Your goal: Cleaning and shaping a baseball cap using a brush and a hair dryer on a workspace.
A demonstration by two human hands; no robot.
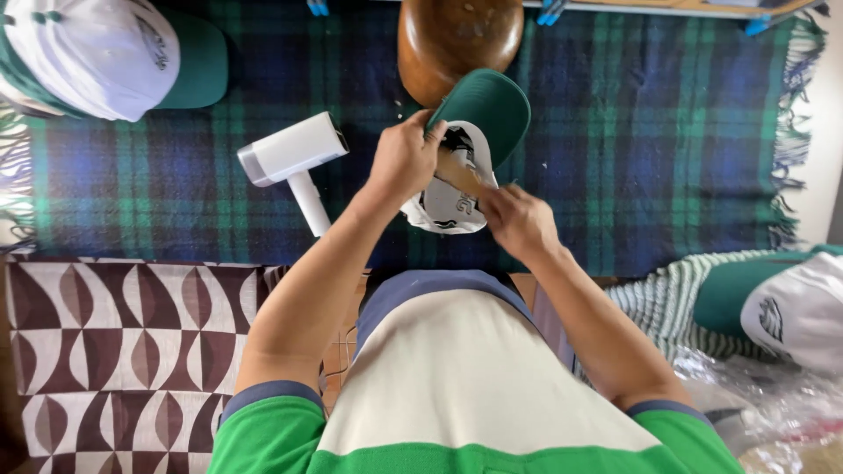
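Holding a white cap (461,171) with a green brim at twelve o'clock, left hand (402,161) pinches its brim edge, right hand (518,219) pinches its lining; finished caps (83,53) stacked at ten o'clock, work seemingly midway.

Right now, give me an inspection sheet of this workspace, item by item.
Surface: plaid blanket in blue and green, fringed at the edges, spread flat.
Job's things: white cap with green brim, held up in both hands; a tan insert inside it.
Clutter: wooden block behind the cap; white steamer lying on the blanket; cap stack far left; two caps at right on striped cloth; clear plastic.
Grippers: left hand grips the cap by the brim; right hand holds its lower edge.
Cables: nothing seen.
Surroundings: patterned cloth at lower left.
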